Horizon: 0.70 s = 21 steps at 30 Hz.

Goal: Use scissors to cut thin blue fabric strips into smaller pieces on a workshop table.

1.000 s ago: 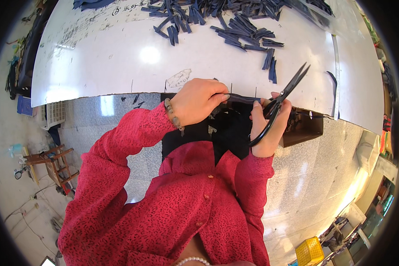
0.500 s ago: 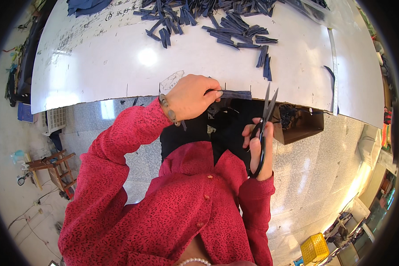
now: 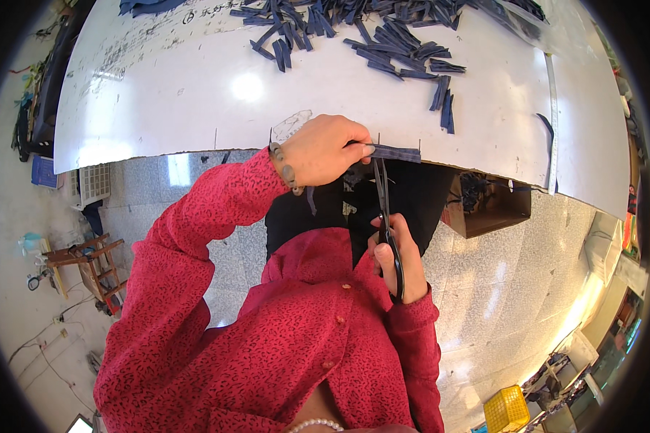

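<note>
My left hand [image 3: 326, 150] pinches a dark blue fabric strip [image 3: 399, 154] at the table's front edge. The strip's free end lies to the right along the edge, between short pen marks drawn on the white surface. Black-handled scissors [image 3: 384, 206] are in my right hand [image 3: 406, 261], below the edge. Their blades point up at the strip, just right of my left fingertips. Whether the blades touch the fabric I cannot tell. A thin tail of dark fabric [image 3: 311, 200] hangs beneath my left wrist.
On the white table [image 3: 159, 115], a pile of short dark blue strips [image 3: 393, 47] lies at the far side. A measuring tape [image 3: 552, 123] runs along the right, beside a dark curved strip [image 3: 547, 133]. Below the edge stands an open cardboard box [image 3: 495, 216] with dark scraps.
My right hand has brought the scissors left and up under the strip, and the blades are closer together. My left hand keeps its pinch on the strip.
</note>
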{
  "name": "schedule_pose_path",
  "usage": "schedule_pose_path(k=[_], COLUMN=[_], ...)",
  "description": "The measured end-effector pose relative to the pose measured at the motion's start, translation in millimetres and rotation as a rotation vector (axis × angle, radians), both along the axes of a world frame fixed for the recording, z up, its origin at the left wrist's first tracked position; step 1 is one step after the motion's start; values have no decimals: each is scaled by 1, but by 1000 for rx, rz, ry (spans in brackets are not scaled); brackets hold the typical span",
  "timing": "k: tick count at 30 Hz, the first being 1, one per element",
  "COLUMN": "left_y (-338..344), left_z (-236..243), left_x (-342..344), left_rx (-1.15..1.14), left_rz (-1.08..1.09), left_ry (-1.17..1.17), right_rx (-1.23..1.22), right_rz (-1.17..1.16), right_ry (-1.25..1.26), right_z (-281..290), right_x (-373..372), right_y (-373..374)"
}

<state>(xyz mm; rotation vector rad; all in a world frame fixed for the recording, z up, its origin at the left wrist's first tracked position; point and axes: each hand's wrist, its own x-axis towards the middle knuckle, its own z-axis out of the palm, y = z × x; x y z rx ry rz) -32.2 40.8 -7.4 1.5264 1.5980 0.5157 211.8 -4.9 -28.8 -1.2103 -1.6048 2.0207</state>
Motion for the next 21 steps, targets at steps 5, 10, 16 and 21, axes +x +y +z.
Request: schedule_pose_path(k=[5,10,16,21], left_y=[1,1,2,1], left_z=[2,3,1,-3], left_x=[1,1,1,1], left_rx=[-12,-25,-15,-4], left_rz=[19,27,25,32], left_ry=[-27,-36,-22,-47], right_rx=[24,73,37,79], right_rz=[-21,-56,-121,-169], right_ry=[9,0,-65,-124], right_z=[-3,-8,-6,-4], right_x=[-6,-20,-32,-39], right_y=[-2,5,7,7])
